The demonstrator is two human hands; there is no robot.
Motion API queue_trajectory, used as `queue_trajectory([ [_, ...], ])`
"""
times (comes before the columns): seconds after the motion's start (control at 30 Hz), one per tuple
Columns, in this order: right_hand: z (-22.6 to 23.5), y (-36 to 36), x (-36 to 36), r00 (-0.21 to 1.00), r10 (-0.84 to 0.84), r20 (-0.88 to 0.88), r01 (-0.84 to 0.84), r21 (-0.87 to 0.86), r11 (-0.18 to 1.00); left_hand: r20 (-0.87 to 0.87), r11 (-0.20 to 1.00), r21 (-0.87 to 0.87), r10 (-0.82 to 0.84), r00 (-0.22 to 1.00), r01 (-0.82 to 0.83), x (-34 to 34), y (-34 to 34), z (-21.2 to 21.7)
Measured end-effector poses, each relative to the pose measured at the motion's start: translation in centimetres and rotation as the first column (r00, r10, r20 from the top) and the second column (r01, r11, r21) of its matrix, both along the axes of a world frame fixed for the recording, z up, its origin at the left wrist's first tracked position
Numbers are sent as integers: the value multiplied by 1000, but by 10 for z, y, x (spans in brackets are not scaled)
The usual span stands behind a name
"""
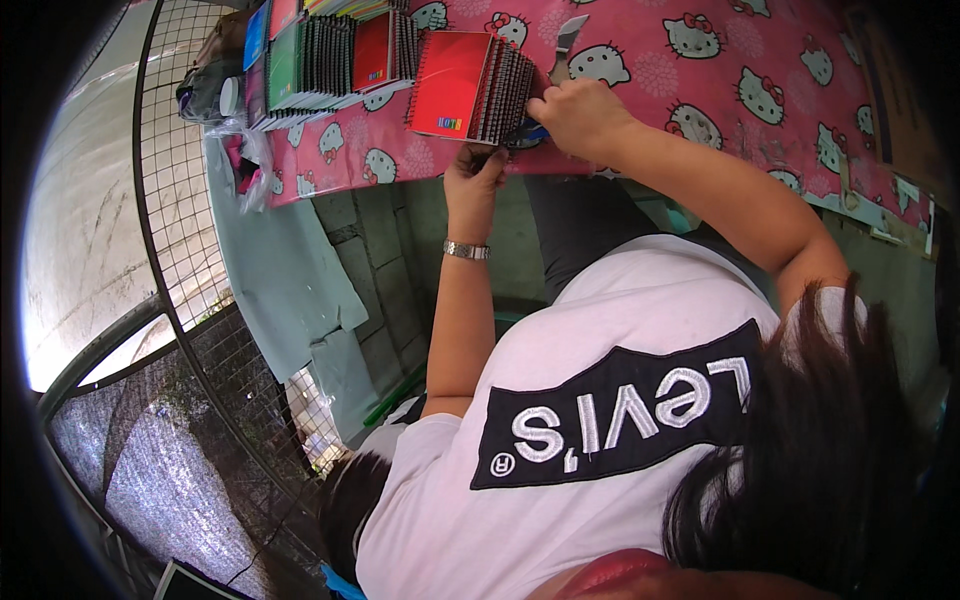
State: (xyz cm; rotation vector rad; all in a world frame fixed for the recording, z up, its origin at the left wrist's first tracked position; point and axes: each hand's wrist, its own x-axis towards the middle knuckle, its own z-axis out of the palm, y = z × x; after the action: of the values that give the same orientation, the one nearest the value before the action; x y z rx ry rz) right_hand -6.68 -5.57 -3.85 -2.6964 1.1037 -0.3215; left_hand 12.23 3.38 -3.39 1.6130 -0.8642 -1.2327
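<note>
A stack of red spiral notebooks (450,85) lies near the table's front edge, its black coil bindings facing right. My left hand (470,185), wearing a metal watch, is closed at the stack's near edge, thumb and fingers pressed together. What they pinch cannot be made out. Against the coiled side, my right hand (585,115) is curled closed, its fingertips partly hidden. Just beyond its knuckles is a knife (566,45) with a short metal blade pointing away. Whether that hand touches its handle is unclear. Something dark blue (528,135) shows under the stack's right side.
More spiral notebooks stand to the left: a green stack (300,65) and a red one (375,55). A clear plastic bag (245,165) hangs at the left table edge beside a white-lidded container (229,97). Pink patterned cloth (650,90) covers the table. Wire mesh (180,130) rises at left.
</note>
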Motion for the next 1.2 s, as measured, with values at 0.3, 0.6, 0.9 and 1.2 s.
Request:
queue_trajectory([
  [0.3, -6, 8, 0, 997, 60, 45, -44, -299, 953, -386, 994, 104, 68, 920, -29, 16, 9, -16],
  [0.6, -9, 5, -10, 997, 27, 72, -14, -177, 984, -325, 997, 56, 66, 943, -51, 16, 7, -24],
  [0.9, -10, 7, 5, 996, 26, -86, -28, -26, 999, -192, 997, 70, -3, 981, 17, 9, 0, -31],
  [1.2, -24, 5, -4, 998, 55, 24, -48, -239, 970, -246, 995, 100, 25, 969, -1, 8, -1, -30],
])
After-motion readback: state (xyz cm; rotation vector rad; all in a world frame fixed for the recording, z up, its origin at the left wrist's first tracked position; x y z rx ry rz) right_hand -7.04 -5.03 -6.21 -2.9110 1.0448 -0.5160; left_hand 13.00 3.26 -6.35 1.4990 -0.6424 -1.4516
